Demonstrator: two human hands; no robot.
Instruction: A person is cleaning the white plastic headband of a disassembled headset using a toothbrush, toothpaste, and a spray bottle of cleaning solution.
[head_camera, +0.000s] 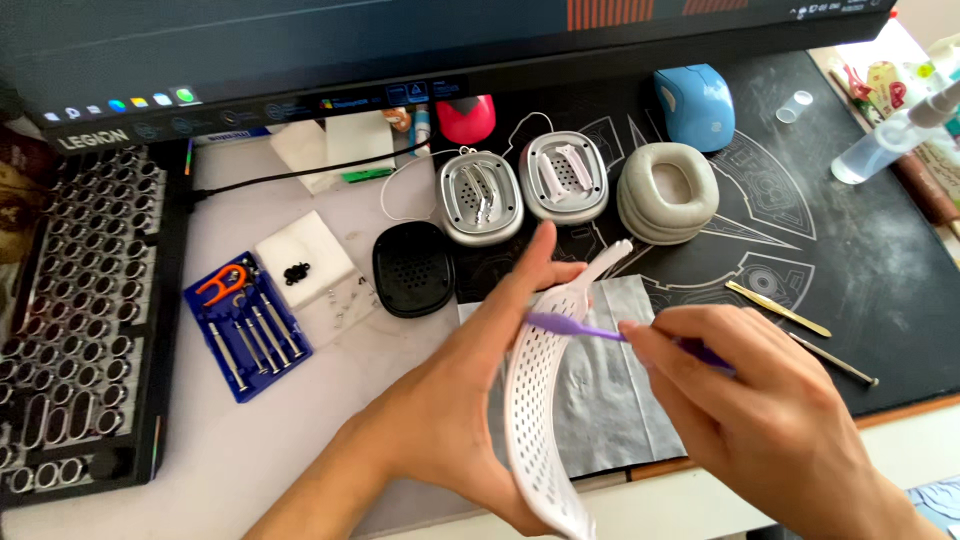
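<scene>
white perforated band (535, 420) — purple tool (575, 328)

White desk (250, 470), dark patterned desk mat (860, 260), monitor (400, 40) overhead, soft daylight

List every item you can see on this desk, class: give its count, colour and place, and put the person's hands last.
Mesh headband: 1, white, held at centre front.
Thin tool: 1, purple, touching the headband.
Ear cups: 2, silver, centre back.
Ear cushions: stacked, grey, right of the cups.
Oval cover: 1, black, left of centre.
Screwdriver set: 1, blue tray, left.
Keyboard: 1, black, far left.
Mouse: 1, blue, back right.
Cloth: 1, grey, under the hands.
Left hand: grip on the headband.
Right hand: grip on the purple tool.
</scene>
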